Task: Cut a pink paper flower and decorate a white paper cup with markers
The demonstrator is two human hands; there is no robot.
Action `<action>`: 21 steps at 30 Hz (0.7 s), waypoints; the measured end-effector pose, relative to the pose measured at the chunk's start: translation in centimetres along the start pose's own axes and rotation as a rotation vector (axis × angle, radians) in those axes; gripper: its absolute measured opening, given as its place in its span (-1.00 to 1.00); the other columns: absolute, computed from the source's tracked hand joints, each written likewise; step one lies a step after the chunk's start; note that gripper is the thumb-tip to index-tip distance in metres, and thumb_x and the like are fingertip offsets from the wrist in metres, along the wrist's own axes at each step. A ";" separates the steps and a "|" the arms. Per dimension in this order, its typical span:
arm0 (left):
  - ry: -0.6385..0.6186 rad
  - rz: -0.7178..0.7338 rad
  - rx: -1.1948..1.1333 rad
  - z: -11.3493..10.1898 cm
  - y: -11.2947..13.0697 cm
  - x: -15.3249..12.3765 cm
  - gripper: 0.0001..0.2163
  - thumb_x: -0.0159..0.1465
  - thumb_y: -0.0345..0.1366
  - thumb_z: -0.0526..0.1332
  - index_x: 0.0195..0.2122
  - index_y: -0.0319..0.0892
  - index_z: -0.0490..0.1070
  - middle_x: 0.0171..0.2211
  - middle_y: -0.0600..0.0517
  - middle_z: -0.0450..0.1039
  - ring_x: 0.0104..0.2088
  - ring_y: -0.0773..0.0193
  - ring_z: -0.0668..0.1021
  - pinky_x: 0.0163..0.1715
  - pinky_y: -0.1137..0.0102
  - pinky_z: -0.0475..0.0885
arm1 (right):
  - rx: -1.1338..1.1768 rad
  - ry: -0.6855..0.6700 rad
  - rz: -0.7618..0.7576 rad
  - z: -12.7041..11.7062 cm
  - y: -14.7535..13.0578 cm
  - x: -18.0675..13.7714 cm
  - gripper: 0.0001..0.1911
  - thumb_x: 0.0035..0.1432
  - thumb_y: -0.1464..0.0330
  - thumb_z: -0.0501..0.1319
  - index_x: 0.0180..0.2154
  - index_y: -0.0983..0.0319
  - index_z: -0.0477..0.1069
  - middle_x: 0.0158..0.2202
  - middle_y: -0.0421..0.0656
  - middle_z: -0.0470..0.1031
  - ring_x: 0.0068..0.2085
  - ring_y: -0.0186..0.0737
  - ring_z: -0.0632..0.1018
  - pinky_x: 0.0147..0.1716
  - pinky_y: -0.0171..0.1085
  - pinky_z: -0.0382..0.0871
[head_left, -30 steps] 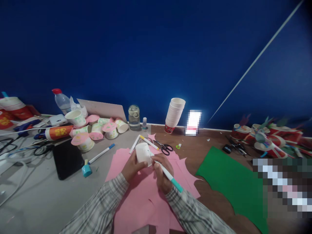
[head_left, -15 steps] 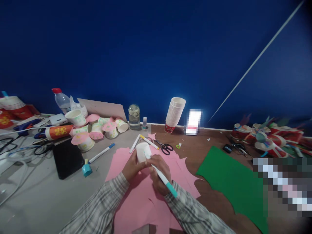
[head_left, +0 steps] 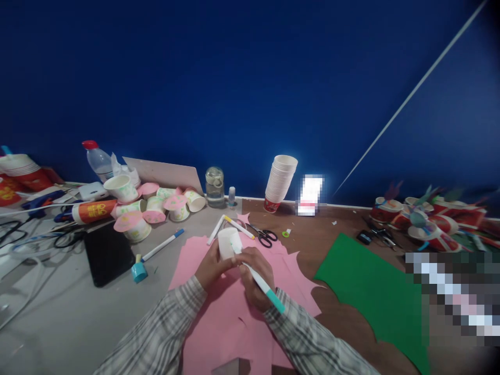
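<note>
My left hand [head_left: 211, 265] is wrapped round a white paper cup [head_left: 226, 244], held tilted above pink paper [head_left: 219, 317]. In my right hand [head_left: 258, 273] is a white marker with a teal end [head_left: 261, 284], its tip against the cup's side. Small faint green marks show on the cup near the tip. Just beyond the cup lie a yellow-capped marker [head_left: 240, 227], another white marker [head_left: 215, 230] and black-handled scissors [head_left: 266, 237].
A tall stack of paper cups [head_left: 280, 182] leans near the blue wall. Decorated pink-and-white cups [head_left: 133, 226] cluster at left beside a black tablet-like slab [head_left: 107, 255]. Green paper [head_left: 367, 291] lies at right, with red cups [head_left: 437, 224] behind it. A water bottle [head_left: 215, 187] stands at the back.
Almost nothing differs. The marker and my right hand have shifted very slightly against the cup.
</note>
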State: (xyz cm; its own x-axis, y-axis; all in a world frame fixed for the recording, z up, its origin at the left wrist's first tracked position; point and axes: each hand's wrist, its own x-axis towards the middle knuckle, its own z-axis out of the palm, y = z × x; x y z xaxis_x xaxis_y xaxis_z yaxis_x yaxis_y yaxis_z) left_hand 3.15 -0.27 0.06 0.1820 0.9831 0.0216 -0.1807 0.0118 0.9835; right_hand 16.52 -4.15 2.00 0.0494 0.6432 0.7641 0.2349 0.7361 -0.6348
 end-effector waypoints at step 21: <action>-0.014 0.003 -0.059 0.1 0.1 -0.1 -0.51 -0.19 -0.35 0.34 -0.18 -0.17 0.29 -0.36 0.01 0.41 -0.32 0.08 0.43 -0.36 0.25 0.36 | 0.025 -0.011 0.162 -0.9 -0.9 0.4 -0.78 0.05 0.46 0.06 -0.30 0.21 0.45 -0.46 -0.18 0.44 -0.43 -0.17 0.49 -0.44 -0.22 0.41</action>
State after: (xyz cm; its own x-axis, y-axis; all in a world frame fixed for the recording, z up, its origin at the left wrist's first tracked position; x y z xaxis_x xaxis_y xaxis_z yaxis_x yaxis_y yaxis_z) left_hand 3.24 -0.35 0.19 0.1944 0.9805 0.0278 -0.2381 0.0196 0.9710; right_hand 17.19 -4.71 2.98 0.0742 0.7557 0.6507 0.2006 0.6278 -0.7521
